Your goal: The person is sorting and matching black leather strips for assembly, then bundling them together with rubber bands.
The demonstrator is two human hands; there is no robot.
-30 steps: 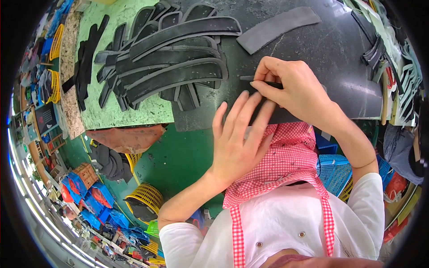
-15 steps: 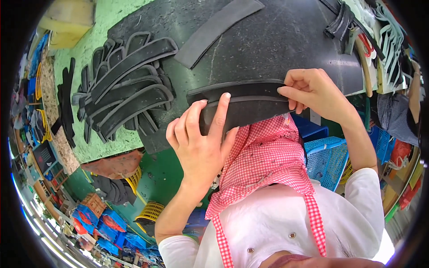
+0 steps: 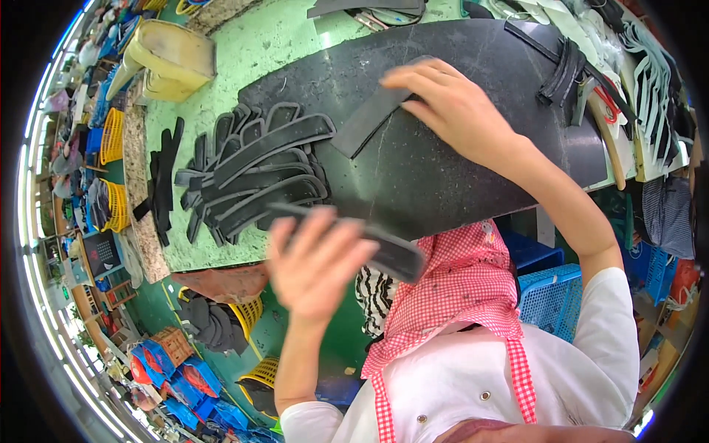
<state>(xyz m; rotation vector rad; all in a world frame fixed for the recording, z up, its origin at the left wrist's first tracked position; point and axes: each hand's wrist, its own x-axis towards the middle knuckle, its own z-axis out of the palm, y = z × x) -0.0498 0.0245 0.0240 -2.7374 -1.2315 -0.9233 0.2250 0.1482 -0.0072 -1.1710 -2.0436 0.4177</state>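
Left hand (image 3: 317,262) raised near the front edge of the desk (image 3: 221,66), fingers (image 3: 347,255) curled loosely around a long dark rubber strip (image 3: 391,247), strip's left end hidden behind the knuckles, right end jutting out over a red checked apron (image 3: 465,295). Right hand (image 3: 458,111) reaching out over a large black rubber sheet (image 3: 458,177), fingers spread and pressing on a flat grey strip (image 3: 369,118), fingertip contact partly hidden under the palm. Heap of curved black cut pieces (image 3: 251,170) lying on the green desk just left of the sheet, edges overlapping and hard to count. Yellow box (image 3: 173,59) at the far corner. More strips (image 3: 565,70) at the sheet's far right, bent by the lens and cut off near the rim
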